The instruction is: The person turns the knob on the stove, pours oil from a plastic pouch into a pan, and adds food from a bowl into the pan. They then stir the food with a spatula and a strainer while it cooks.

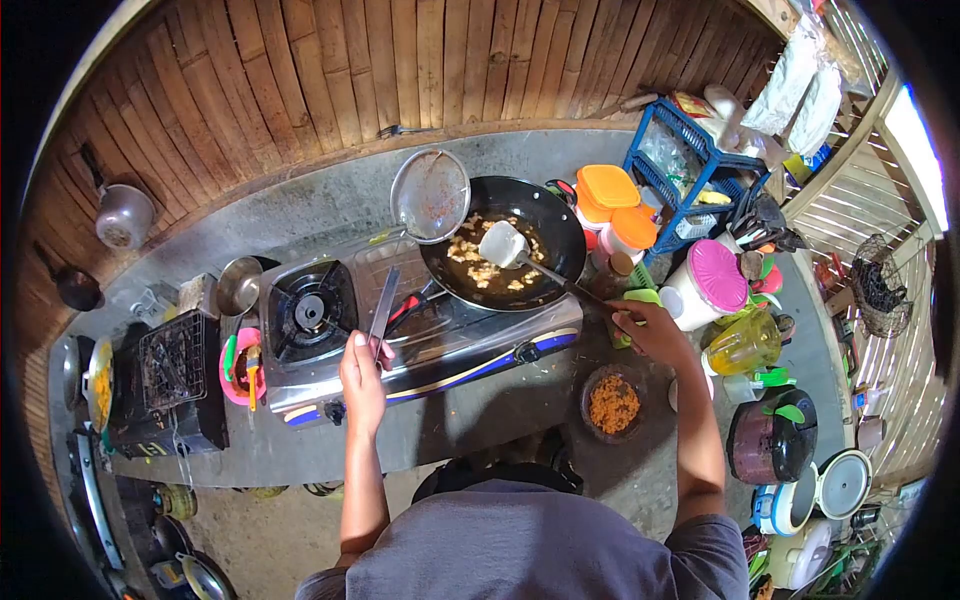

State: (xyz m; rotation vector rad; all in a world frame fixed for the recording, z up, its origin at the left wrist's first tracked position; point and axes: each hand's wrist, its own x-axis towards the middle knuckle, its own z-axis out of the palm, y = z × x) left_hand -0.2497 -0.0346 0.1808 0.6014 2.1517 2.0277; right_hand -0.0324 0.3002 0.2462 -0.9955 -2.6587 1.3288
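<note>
My left hand (362, 372) grips the handle of a metal skimmer whose round mesh head (430, 196) leans over the left rim of the black wok (560, 225). My right hand (652, 330) holds the long handle of a white spatula (503, 244) that rests in the wok among pale food pieces (478, 262) in oil. The wok sits on the right burner of a two-burner gas stove (440, 345). The left burner (310, 310) is bare.
A brown bowl of orange crumbs (613, 404) sits right of the stove. Orange-lidded tubs (610, 195), a pink-lidded jar (712, 278) and a blue rack (690, 160) crowd the right. A small grill (172, 365) and pots stand left. Wooden wall behind.
</note>
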